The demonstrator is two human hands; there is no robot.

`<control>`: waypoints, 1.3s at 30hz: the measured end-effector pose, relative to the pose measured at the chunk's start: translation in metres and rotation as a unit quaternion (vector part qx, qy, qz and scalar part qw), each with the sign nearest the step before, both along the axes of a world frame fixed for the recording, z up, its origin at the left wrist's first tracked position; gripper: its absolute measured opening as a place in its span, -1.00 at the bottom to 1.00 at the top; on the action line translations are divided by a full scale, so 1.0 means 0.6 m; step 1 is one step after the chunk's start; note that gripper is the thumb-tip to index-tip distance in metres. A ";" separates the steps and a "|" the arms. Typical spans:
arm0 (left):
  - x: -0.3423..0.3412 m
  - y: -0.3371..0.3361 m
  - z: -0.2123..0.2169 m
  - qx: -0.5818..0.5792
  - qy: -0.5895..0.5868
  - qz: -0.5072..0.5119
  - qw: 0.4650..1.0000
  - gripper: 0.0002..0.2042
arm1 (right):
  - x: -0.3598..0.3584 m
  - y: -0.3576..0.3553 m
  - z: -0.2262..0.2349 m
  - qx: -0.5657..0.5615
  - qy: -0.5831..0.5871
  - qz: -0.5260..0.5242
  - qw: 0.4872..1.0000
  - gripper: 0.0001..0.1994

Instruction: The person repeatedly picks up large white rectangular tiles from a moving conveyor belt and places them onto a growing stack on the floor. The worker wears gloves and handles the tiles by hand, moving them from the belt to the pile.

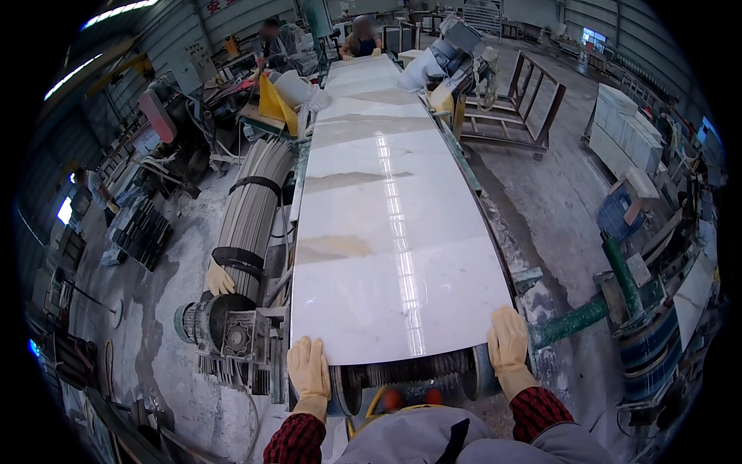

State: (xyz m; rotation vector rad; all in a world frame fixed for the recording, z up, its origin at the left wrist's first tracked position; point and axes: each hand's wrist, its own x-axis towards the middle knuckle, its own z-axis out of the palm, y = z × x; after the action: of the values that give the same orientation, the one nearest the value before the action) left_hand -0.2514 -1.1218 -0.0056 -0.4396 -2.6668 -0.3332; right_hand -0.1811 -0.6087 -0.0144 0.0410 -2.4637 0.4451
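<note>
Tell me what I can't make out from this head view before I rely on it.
- Underside of the white slab: hidden by the slab itself.
- Left hand and right hand grip: gloves cover the fingers, and any fingertips below the near edge are hidden.
- Far end of the line: too small, partly blurred.
- Rollers: mostly hidden beneath the slab.
</note>
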 end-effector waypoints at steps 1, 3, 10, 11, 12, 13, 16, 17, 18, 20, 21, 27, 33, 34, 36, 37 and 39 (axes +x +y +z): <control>0.001 0.001 0.002 -0.002 -0.001 0.002 1.000 -0.61 | 0.001 0.001 -0.002 0.000 -0.009 -0.001 1.000 -0.66; 0.004 0.002 0.005 -0.003 -0.004 0.003 1.000 -0.62 | 0.003 0.002 -0.004 -0.011 -0.031 -0.001 0.999 -0.65; 0.008 0.004 0.009 -0.003 -0.012 0.006 1.000 -0.63 | 0.005 0.000 0.002 -0.014 -0.023 0.002 1.000 -0.66; 0.009 0.004 0.008 -0.003 -0.016 0.007 1.000 -0.63 | 0.006 -0.001 0.003 -0.011 -0.020 0.002 1.000 -0.66; 0.009 0.003 0.007 -0.005 -0.013 0.008 1.000 -0.62 | 0.006 -0.001 0.004 -0.009 -0.018 0.002 1.000 -0.66; 0.010 0.002 0.005 -0.006 -0.011 0.009 1.000 -0.62 | 0.007 -0.002 0.004 -0.009 -0.016 0.001 1.000 -0.67; 0.012 0.001 0.001 -0.007 -0.016 0.015 1.000 -0.61 | 0.010 -0.003 0.003 -0.009 -0.014 -0.002 1.000 -0.67; 0.013 0.000 0.000 -0.007 -0.020 0.017 1.000 -0.61 | 0.011 -0.004 0.003 -0.011 -0.017 -0.003 1.000 -0.68; 0.013 0.000 -0.001 -0.007 -0.011 0.015 1.000 -0.61 | 0.011 -0.005 0.003 -0.013 -0.021 -0.004 1.000 -0.68; 0.012 0.000 0.000 -0.007 0.001 0.011 1.000 -0.61 | 0.010 -0.006 0.003 -0.010 -0.011 -0.002 1.000 -0.67; 0.015 0.000 0.001 -0.010 -0.005 0.012 1.000 -0.61 | 0.011 -0.006 0.004 -0.010 -0.006 0.000 1.000 -0.67; 0.016 -0.007 0.010 0.003 -0.035 -0.009 0.999 -0.60 | 0.021 0.016 0.011 -0.046 -0.047 0.040 0.997 -0.62; -0.038 -0.013 0.001 -0.057 -0.050 -0.025 0.997 -0.51 | -0.058 0.037 -0.007 0.034 -0.040 0.058 0.997 -0.49; -0.052 -0.009 -0.002 -0.072 -0.060 -0.019 0.995 -0.46 | -0.080 0.039 -0.009 0.037 -0.031 0.064 0.997 -0.48; -0.070 0.001 -0.006 -0.086 -0.046 0.002 0.995 -0.46 | -0.130 0.044 -0.010 0.042 -0.006 0.077 0.996 -0.47; -0.076 0.006 -0.007 -0.094 -0.040 0.010 0.995 -0.46 | -0.153 0.046 -0.010 0.039 -0.009 0.075 0.996 -0.47; -0.079 0.010 -0.004 -0.092 -0.056 0.015 0.994 -0.47 | -0.193 0.053 -0.008 0.034 -0.018 0.071 0.997 -0.47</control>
State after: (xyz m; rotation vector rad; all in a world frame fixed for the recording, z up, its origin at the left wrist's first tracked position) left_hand -0.2989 -1.1160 -0.0082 -0.4468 -2.8226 -0.1054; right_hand -0.2969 -0.5769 -0.0190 0.2391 -2.5214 0.4256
